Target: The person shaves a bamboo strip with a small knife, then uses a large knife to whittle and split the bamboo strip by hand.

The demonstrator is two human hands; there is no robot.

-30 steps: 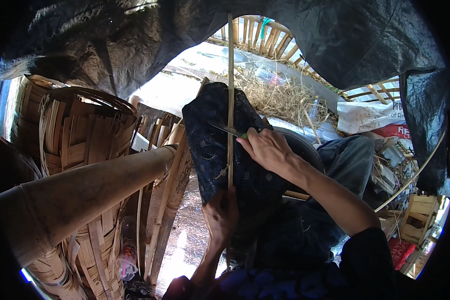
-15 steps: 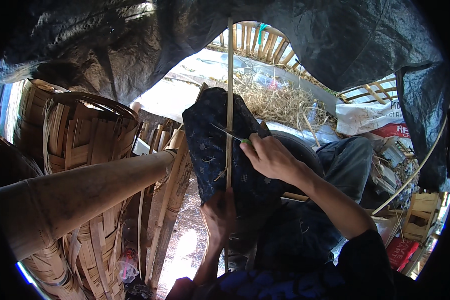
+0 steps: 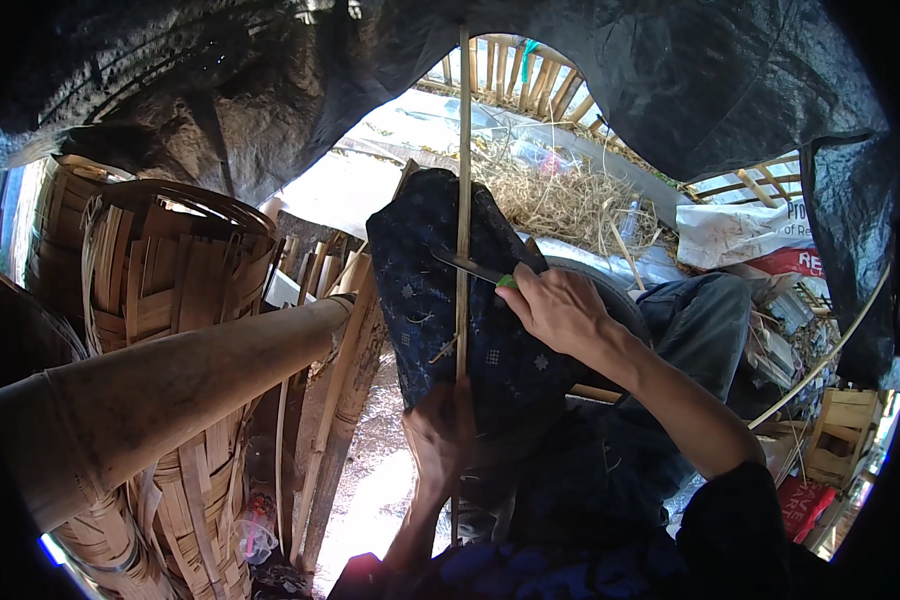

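"What might go wrong?"

"Your left hand (image 3: 437,425), closed round the bamboo strip (image 3: 464,195) by the dark cloth's (image 3: 420,300) left edge, could slip and let it twist."

"Farther out?"

"Your right hand (image 3: 567,312) grips the knife (image 3: 482,273), blade across the strip; uneven pressure might gouge it. Past the cloth's far edge, the strip's end could wobble."

Daylight blazes behind my strip (image 3: 463,150), glare hits the ground (image 3: 370,490) left of it; my left grip (image 3: 437,440) sits dim, rim curving into black.
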